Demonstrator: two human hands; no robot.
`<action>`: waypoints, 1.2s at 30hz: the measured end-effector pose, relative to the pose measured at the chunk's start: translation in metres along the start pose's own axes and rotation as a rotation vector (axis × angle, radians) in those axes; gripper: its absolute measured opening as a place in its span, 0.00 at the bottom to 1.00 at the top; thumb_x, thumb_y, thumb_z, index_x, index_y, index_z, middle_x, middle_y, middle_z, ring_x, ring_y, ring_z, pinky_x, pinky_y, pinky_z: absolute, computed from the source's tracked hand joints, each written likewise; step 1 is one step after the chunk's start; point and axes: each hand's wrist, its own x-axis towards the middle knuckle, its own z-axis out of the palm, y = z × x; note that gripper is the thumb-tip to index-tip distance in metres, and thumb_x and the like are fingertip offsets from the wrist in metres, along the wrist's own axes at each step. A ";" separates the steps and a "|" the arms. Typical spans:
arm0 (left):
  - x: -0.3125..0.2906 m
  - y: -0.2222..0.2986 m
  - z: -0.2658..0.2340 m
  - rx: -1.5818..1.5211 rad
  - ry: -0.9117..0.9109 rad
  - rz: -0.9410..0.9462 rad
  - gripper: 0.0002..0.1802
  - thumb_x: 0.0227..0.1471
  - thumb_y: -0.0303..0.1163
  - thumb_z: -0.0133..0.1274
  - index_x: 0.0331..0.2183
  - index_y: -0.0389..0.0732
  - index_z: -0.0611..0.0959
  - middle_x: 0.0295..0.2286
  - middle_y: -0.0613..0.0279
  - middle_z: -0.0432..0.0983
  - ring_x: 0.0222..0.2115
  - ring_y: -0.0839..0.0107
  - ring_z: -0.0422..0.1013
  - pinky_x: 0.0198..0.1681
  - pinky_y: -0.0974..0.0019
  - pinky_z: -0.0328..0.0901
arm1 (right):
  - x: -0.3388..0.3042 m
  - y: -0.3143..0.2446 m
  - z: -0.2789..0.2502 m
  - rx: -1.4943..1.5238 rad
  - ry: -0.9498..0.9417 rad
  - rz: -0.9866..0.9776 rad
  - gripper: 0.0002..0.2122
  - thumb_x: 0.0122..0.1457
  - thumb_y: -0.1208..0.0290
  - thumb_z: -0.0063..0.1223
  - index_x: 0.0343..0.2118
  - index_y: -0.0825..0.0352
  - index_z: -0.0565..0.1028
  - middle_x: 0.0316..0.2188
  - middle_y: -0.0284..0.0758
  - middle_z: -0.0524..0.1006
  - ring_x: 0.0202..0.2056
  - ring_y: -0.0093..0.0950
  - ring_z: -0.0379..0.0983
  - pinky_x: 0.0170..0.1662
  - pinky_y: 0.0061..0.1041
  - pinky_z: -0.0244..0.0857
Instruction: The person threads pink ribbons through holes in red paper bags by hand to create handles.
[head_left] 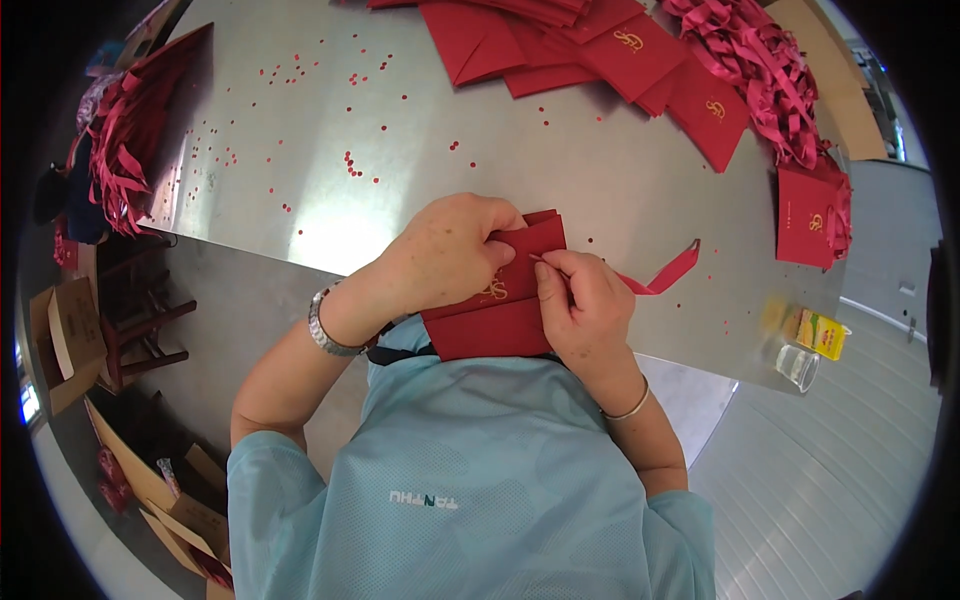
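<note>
A small red paper bag with gold print lies against my body at the table's near edge. My left hand is closed on its upper part, thumb on the front face and fingers partly hidden behind. Beside it, my right hand makes a pinch at the bag's face, thumb against forefinger. A thin tip shows between those fingers, and a red ribbon trails out to the right from behind the same hand. The ribbon's path behind my fingers is hidden.
Flat red bags overlap at the table's far side, with heaped ribbons to their right. A ribboned red bag lies at the right edge, near a glass and a yellow box. More ribboned bags stand far left. Red paper dots are scattered about.
</note>
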 end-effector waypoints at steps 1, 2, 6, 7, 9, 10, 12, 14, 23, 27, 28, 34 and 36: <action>0.001 0.000 0.000 -0.094 -0.039 -0.069 0.11 0.46 0.26 0.53 0.35 0.33 0.82 0.31 0.47 0.79 0.34 0.50 0.74 0.39 0.57 0.68 | 0.000 0.001 0.001 -0.001 -0.007 0.004 0.04 0.52 0.76 0.60 0.28 0.65 0.75 0.21 0.36 0.75 0.21 0.32 0.71 0.23 0.28 0.65; 0.001 -0.001 0.000 -0.099 -0.039 -0.075 0.11 0.46 0.26 0.53 0.35 0.33 0.82 0.31 0.47 0.79 0.34 0.50 0.74 0.39 0.57 0.68 | 0.001 0.001 0.002 -0.006 0.000 0.002 0.04 0.52 0.76 0.60 0.28 0.65 0.74 0.21 0.35 0.75 0.20 0.31 0.71 0.22 0.28 0.64; 0.003 -0.004 -0.001 -0.202 -0.061 -0.112 0.12 0.47 0.26 0.52 0.35 0.33 0.82 0.31 0.46 0.79 0.34 0.52 0.75 0.39 0.58 0.68 | 0.005 0.000 0.003 -0.032 -0.008 0.010 0.05 0.50 0.76 0.60 0.27 0.65 0.74 0.19 0.34 0.74 0.18 0.30 0.70 0.20 0.27 0.62; 0.003 -0.004 -0.002 -0.211 -0.072 -0.115 0.12 0.47 0.26 0.52 0.35 0.33 0.82 0.31 0.46 0.79 0.34 0.52 0.75 0.39 0.58 0.68 | 0.007 0.000 0.004 -0.031 -0.015 0.011 0.05 0.50 0.76 0.60 0.27 0.65 0.74 0.19 0.34 0.74 0.18 0.30 0.70 0.20 0.27 0.62; 0.003 -0.005 -0.001 -0.203 -0.065 -0.108 0.12 0.47 0.26 0.52 0.35 0.33 0.82 0.31 0.46 0.79 0.34 0.52 0.75 0.39 0.57 0.68 | 0.010 0.000 0.004 -0.042 -0.030 0.019 0.05 0.50 0.77 0.60 0.25 0.64 0.73 0.17 0.33 0.73 0.17 0.30 0.69 0.20 0.27 0.62; 0.003 -0.006 0.000 -0.189 -0.057 -0.099 0.12 0.47 0.27 0.52 0.35 0.33 0.82 0.31 0.46 0.79 0.34 0.51 0.75 0.39 0.57 0.68 | 0.011 -0.002 0.004 -0.043 -0.035 0.020 0.05 0.50 0.77 0.60 0.25 0.64 0.73 0.17 0.33 0.73 0.17 0.30 0.69 0.20 0.27 0.62; 0.003 -0.004 0.000 -0.180 -0.054 -0.096 0.12 0.47 0.27 0.51 0.35 0.33 0.82 0.31 0.46 0.79 0.34 0.51 0.75 0.39 0.56 0.68 | 0.014 -0.005 0.003 -0.083 -0.076 0.089 0.06 0.50 0.76 0.60 0.24 0.64 0.72 0.16 0.34 0.73 0.17 0.32 0.70 0.20 0.28 0.62; 0.003 -0.004 0.001 -0.170 -0.049 -0.093 0.12 0.47 0.27 0.51 0.34 0.34 0.83 0.31 0.46 0.79 0.34 0.50 0.75 0.39 0.56 0.69 | 0.018 -0.006 0.002 -0.080 -0.103 0.109 0.06 0.50 0.76 0.60 0.24 0.64 0.72 0.16 0.35 0.73 0.17 0.32 0.70 0.20 0.29 0.62; 0.004 -0.011 0.004 -0.146 0.014 -0.030 0.10 0.47 0.23 0.54 0.35 0.34 0.82 0.25 0.54 0.79 0.26 0.66 0.75 0.32 0.66 0.68 | 0.025 -0.013 0.001 -0.054 -0.150 0.175 0.05 0.50 0.76 0.59 0.24 0.65 0.72 0.17 0.36 0.73 0.18 0.34 0.71 0.22 0.31 0.65; 0.003 -0.013 0.009 -0.024 0.059 0.031 0.11 0.47 0.29 0.50 0.34 0.37 0.83 0.29 0.48 0.79 0.33 0.49 0.75 0.38 0.52 0.69 | 0.033 -0.016 0.002 -0.117 -0.187 0.188 0.06 0.50 0.75 0.57 0.23 0.66 0.71 0.17 0.38 0.73 0.18 0.35 0.72 0.22 0.32 0.65; 0.004 -0.012 0.009 0.058 0.106 0.074 0.11 0.47 0.29 0.50 0.33 0.37 0.82 0.28 0.49 0.79 0.32 0.50 0.75 0.37 0.52 0.69 | 0.037 -0.017 0.002 -0.121 -0.181 0.180 0.06 0.50 0.75 0.57 0.23 0.66 0.71 0.17 0.38 0.73 0.18 0.35 0.72 0.22 0.32 0.65; -0.010 0.003 0.013 0.307 0.100 0.112 0.06 0.41 0.27 0.52 0.26 0.38 0.81 0.25 0.51 0.79 0.28 0.52 0.76 0.31 0.52 0.70 | 0.054 -0.045 -0.004 -0.520 -0.492 0.090 0.07 0.50 0.75 0.52 0.19 0.68 0.68 0.17 0.41 0.74 0.20 0.40 0.73 0.23 0.37 0.66; -0.010 -0.003 0.017 0.279 0.130 0.137 0.07 0.41 0.27 0.52 0.27 0.39 0.81 0.25 0.50 0.79 0.28 0.51 0.76 0.32 0.51 0.70 | 0.055 -0.036 -0.003 -0.343 -0.420 0.033 0.07 0.50 0.75 0.52 0.20 0.68 0.68 0.17 0.43 0.74 0.20 0.43 0.73 0.23 0.41 0.66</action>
